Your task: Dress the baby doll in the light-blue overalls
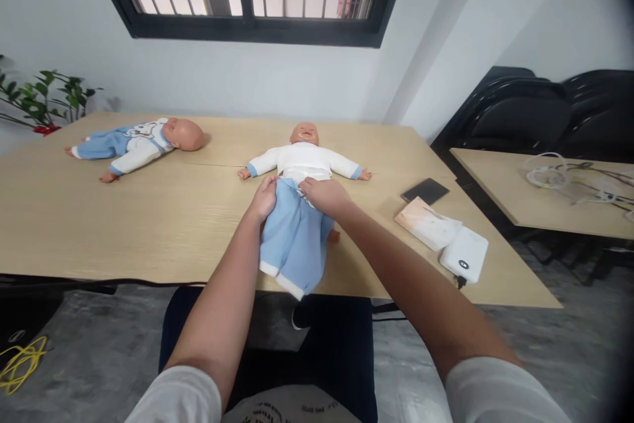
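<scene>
A baby doll in a white top with blue cuffs lies on its back across the table in front of me, arms spread wide. Over its lower body I hold up a pair of light blue doll trousers with white hems, which hang past the table's front edge. My left hand is closed on the left end of the waistband. My right hand grips the waistband's other side, close to the doll's belly. One doll foot shows at the right of the trousers; most of the legs are hidden behind the cloth.
A second doll, dressed in blue and white, lies at the table's far left. On the right are a dark phone, a tissue pack and a white power bank with a cable. Another table holds loose cables.
</scene>
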`<state>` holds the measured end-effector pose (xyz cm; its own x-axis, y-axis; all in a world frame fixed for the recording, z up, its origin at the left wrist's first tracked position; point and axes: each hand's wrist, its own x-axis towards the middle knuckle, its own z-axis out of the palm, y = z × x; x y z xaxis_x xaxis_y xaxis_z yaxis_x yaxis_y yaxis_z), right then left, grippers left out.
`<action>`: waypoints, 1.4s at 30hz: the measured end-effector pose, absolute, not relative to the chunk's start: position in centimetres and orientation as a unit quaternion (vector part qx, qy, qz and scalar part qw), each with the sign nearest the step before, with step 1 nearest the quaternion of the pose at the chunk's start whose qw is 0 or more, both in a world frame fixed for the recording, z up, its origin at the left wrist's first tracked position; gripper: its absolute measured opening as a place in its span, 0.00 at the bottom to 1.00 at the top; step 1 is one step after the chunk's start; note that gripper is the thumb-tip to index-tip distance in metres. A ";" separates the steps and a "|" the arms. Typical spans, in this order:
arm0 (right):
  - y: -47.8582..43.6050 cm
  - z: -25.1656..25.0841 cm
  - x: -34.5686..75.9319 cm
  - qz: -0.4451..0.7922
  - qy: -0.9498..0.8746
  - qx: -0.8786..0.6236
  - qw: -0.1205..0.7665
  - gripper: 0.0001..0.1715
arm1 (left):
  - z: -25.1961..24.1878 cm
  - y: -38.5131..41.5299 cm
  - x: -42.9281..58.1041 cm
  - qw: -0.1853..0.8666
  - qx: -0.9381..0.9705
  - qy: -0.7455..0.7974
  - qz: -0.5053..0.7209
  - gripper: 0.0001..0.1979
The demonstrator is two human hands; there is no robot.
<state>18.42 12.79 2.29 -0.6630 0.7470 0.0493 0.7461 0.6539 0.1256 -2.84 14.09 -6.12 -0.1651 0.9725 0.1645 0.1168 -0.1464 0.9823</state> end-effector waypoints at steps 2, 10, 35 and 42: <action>12.9 2.1 18.4 0.080 0.900 0.429 0.002 0.20 | -6.3 13.7 -2.6 0.373 0.511 0.540 0.555 0.12; 7.8 3.4 16.1 0.036 0.805 0.550 -0.219 0.26 | -6.6 11.8 -2.8 0.378 0.520 0.532 0.551 0.15; -7.7 -4.6 17.6 -0.054 0.754 0.645 -0.109 0.18 | -7.0 9.8 -0.5 0.385 0.546 0.547 0.505 0.17; -7.5 -4.3 16.6 -0.079 0.768 0.634 -0.051 0.19 | -6.6 11.9 1.6 0.444 0.441 0.579 0.522 0.21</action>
